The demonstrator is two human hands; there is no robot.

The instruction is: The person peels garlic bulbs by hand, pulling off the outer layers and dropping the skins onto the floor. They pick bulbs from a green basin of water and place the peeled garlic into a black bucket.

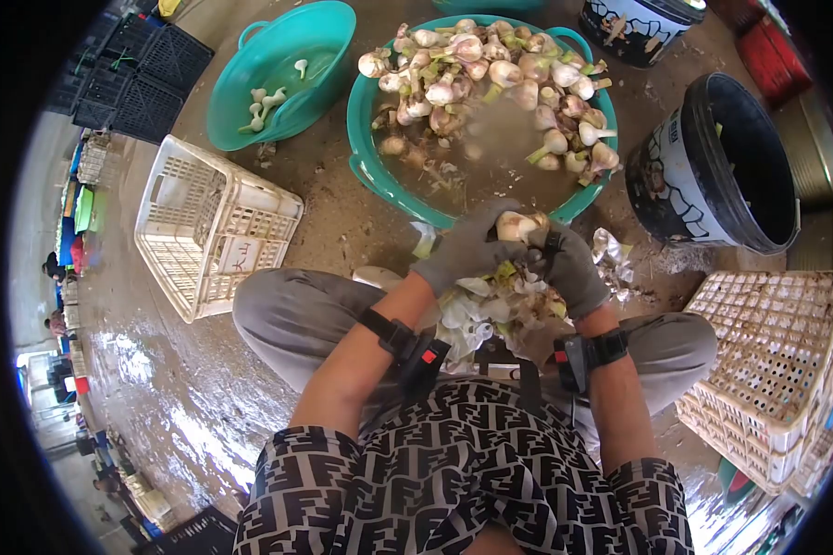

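My left hand (472,248), in a grey glove, is closed around a garlic bulb (516,227) in front of my knees. My right hand (572,270), also gloved, presses its curled fingers against the bulb's other side; a small dark spot shows at those fingers, too small to name. Beneath both hands lies a heap of peeled garlic skins (477,310) between my legs. Just beyond is a green tub (365,176) of murky water, piled with whole garlic bulbs (440,79) at its far side.
At the upper left, a green basin (227,102) holds a few trimmed bulbs. A white crate (217,227) lies at left, with stacked white crates (768,342) at right. Black buckets (713,176) flank the tub's right side. The floor (157,351) is wet.
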